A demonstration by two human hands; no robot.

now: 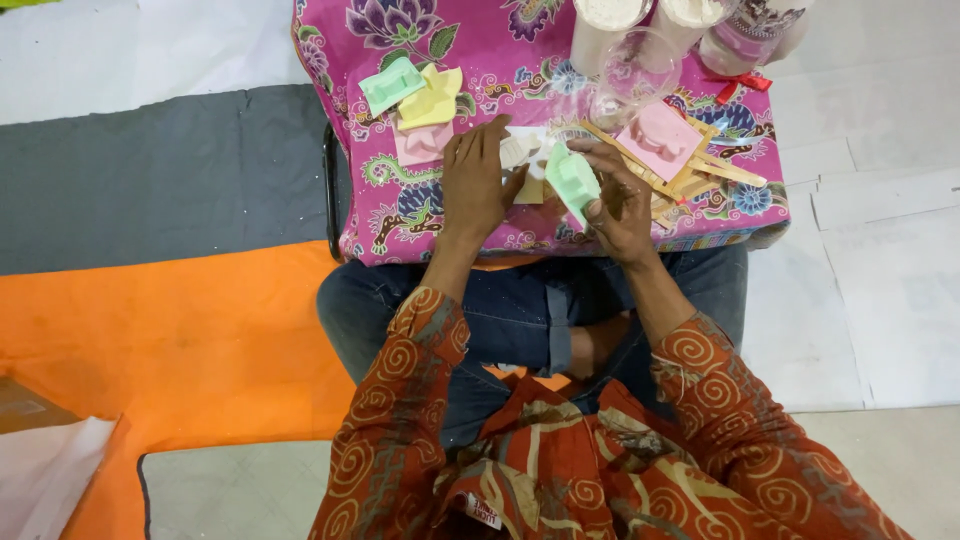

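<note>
The right hand pinches a green mould. The left hand lies flat, fingers extended, on the table.

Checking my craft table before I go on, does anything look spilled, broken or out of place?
Nothing looks spilled or broken. Only loose order: the wooden sticks lie crisscrossed under the pink mould, and three moulds overlap in a pile.

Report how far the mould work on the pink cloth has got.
Done, apparently: green, yellow and pink moulds lie stacked aside. In hand: the right hand holds a green mould; the left hand rests on white pieces. Left: a pink mould waits on wooden sticks.
</note>
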